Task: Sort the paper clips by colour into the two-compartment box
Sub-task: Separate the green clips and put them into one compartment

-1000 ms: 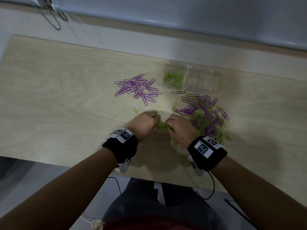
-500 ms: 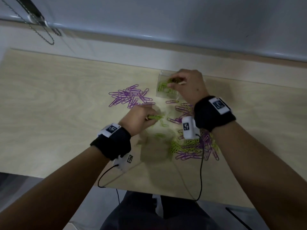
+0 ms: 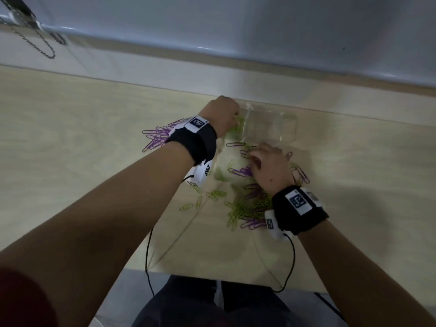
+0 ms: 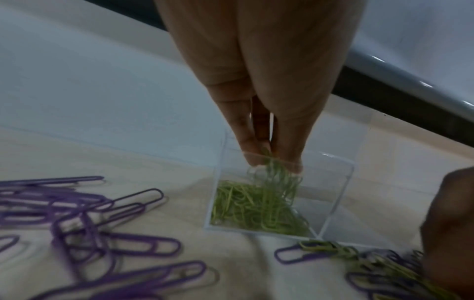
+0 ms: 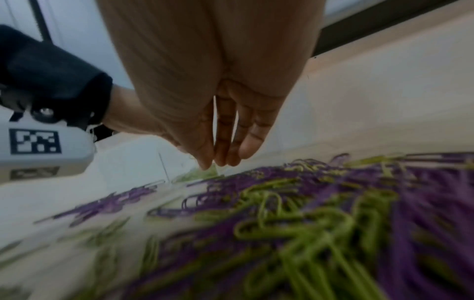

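Note:
A clear two-compartment box (image 3: 280,128) stands at the far side of the table. Its left compartment (image 4: 256,209) holds green paper clips; the right one looks bare. My left hand (image 3: 234,119) hangs over the left compartment and pinches a small bunch of green clips (image 4: 275,172) between thumb and fingertips (image 4: 250,154). My right hand (image 3: 253,159) is lowered onto the mixed green and purple pile (image 3: 250,208) just in front of the box. Its fingers (image 5: 225,146) are straight and close together, tips at the clips, with nothing seen held.
A separate heap of purple clips (image 3: 158,136) lies left of the box, partly hidden by my left wrist. A few loose green clips (image 3: 212,194) are scattered left of the mixed pile. A wall ledge runs behind the box. Wrist-camera cables hang over the table's near edge.
My left hand carried green clips from the table's middle up to the box's left compartment. My right hand left that compartment and came back down onto the mixed pile.

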